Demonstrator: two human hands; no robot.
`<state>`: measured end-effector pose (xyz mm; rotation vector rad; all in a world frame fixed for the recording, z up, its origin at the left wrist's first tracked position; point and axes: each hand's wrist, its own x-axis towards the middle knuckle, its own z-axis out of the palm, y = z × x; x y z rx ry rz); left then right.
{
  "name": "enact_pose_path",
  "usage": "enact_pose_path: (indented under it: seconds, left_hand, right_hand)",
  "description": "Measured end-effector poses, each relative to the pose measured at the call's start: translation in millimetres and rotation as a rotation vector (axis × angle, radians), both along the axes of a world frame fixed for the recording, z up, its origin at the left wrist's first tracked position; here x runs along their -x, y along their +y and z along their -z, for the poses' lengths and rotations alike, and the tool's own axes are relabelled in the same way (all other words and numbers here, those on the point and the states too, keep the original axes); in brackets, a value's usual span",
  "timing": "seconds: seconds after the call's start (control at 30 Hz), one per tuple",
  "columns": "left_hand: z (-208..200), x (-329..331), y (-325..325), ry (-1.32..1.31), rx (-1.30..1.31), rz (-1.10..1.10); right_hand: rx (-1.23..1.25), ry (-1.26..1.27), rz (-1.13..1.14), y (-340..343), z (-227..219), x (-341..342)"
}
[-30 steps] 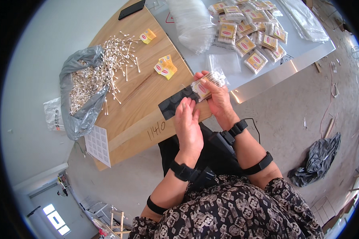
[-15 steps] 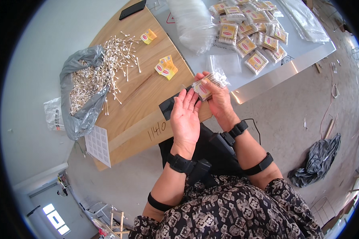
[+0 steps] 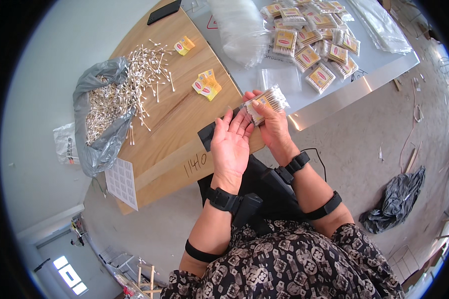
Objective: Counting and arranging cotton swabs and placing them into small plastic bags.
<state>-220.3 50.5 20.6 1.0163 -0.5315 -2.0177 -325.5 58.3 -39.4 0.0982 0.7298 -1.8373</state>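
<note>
My right hand (image 3: 273,122) grips a clear packet of cotton swabs (image 3: 267,103) with a yellow label, thumb across its front. Palm up beside it, my left hand (image 3: 230,144) is open with fingers stretched out, their tips close to the packet's lower left side; whether they touch it I cannot tell. Just beyond the packet a clear plastic bag (image 3: 280,79) lies flat on the grey board. Farther back is a pile of filled swab packets (image 3: 320,77). Several yellow label cards (image 3: 207,84) rest on the wooden table, left of my hands.
Loose cotton swabs (image 3: 147,67) spill from a grey plastic bag (image 3: 82,107) on the wooden table (image 3: 177,124). A stack of clear bags (image 3: 239,35) sits at the back, near a black phone (image 3: 164,12). A printed sheet (image 3: 120,183) overhangs the near left edge.
The packet has turned slightly in my right hand, and less of its yellow label shows. My left hand has shifted a little to the left, its fingers spread more.
</note>
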Motion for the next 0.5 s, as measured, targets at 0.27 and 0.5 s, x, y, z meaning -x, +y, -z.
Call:
enact_pose_path:
  seconds: [0.27,0.5]
  left_hand:
    - [-0.1,-9.5,-13.9,0.018,0.003,0.187]
    - [1.4,-4.3,-4.1,-0.014,0.006,0.134]
  right_hand:
    - [-0.005,0.001,-0.019,-0.3,-3.3,-0.1]
    - [-0.014,-0.017,0.001,0.0,-1.1,0.3]
